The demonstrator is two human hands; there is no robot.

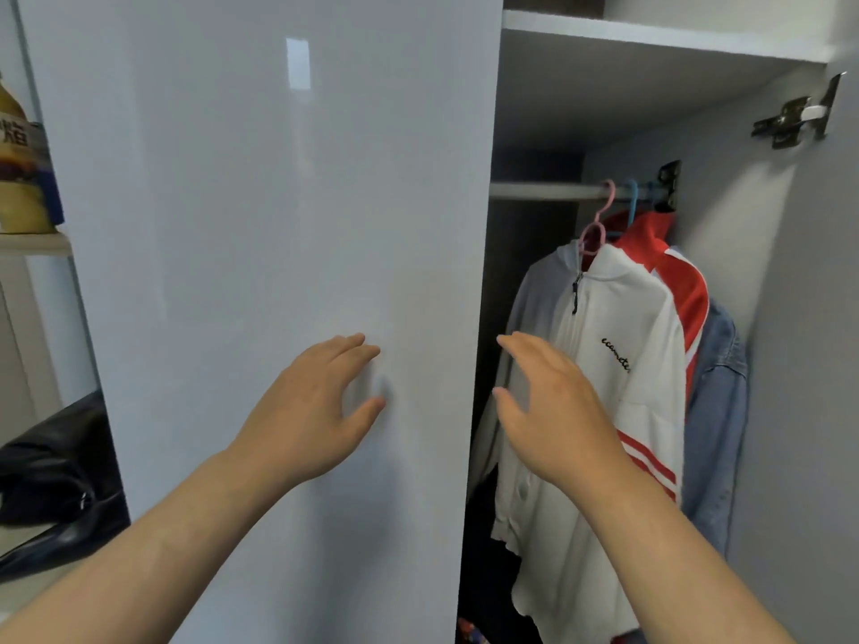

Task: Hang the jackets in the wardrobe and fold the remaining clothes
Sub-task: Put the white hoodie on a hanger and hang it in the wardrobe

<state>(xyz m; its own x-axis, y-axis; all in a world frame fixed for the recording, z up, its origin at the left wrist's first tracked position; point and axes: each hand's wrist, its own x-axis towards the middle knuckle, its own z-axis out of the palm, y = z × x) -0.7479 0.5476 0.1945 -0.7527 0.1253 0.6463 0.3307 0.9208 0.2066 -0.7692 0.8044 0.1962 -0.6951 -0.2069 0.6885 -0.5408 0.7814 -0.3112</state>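
Note:
The wardrobe's glossy white left door (260,271) fills the left and middle of the view. My left hand (316,406) touches it with fingers spread. My right hand (553,411) hovers open at the door's right edge, in front of the open compartment, holding nothing. Inside, a white zip jacket with black lettering (604,374) hangs on a pink hanger (597,225) from the rail (544,190). Behind it hang a red and white jacket (674,267) on a blue hanger and a blue denim jacket (716,411).
A shelf (650,34) runs above the rail. The right door (813,364) stands open with a metal hinge (799,114). At the far left, open shelves hold a yellow packet (21,178) and a black bag (51,471). Dark clothes lie at the wardrobe's bottom (492,597).

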